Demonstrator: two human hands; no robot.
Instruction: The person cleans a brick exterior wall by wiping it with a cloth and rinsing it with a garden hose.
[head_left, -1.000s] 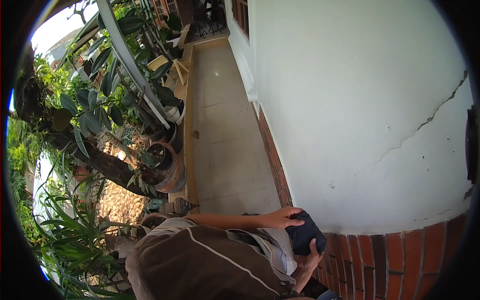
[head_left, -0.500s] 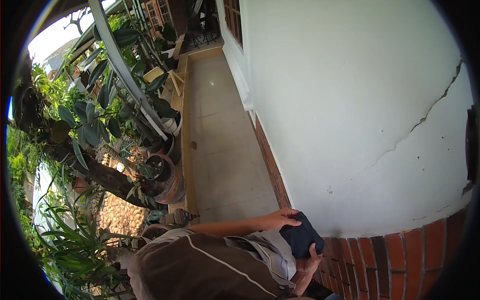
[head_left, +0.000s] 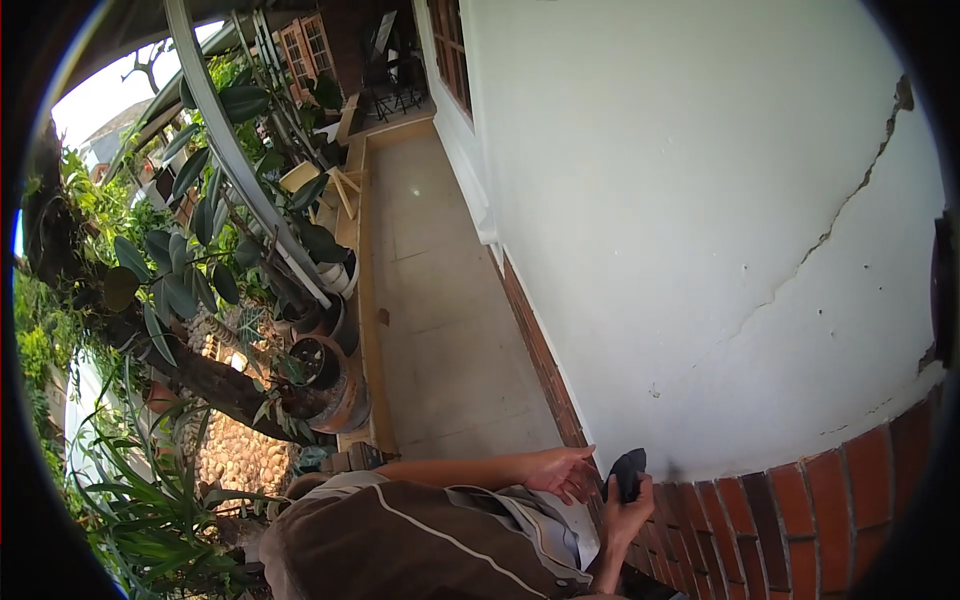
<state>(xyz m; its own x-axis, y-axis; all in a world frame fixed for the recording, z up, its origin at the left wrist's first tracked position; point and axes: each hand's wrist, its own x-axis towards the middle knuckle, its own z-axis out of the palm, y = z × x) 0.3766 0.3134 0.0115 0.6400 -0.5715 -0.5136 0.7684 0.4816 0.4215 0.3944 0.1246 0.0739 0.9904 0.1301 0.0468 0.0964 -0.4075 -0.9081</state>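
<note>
Near the foot of the white wall, my right hand (head_left: 624, 518) is closed around a bunched, dark navy cloth (head_left: 627, 474). The cloth stands up between thumb and fingers, and its exact kind cannot be made out. My left hand (head_left: 566, 473) is just to the left of it, palm turned up and fingers spread, holding nothing. A small gap separates the left fingertips from the cloth. A brown garment with a pale stripe (head_left: 420, 530) covers my body below the hands.
A cracked white wall (head_left: 640, 250) with a red brick base (head_left: 780, 510) rises on the right. A tiled walkway (head_left: 450, 320) runs ahead. Along its left are a low ledge (head_left: 362, 230), potted plants (head_left: 335, 395), a leaning trunk (head_left: 230, 385) and a curved metal post (head_left: 225, 130).
My left hand has let go of the dark cloth and opened. The cloth, spread between both hands before, is now bunched in my right hand, which has risen slightly.
</note>
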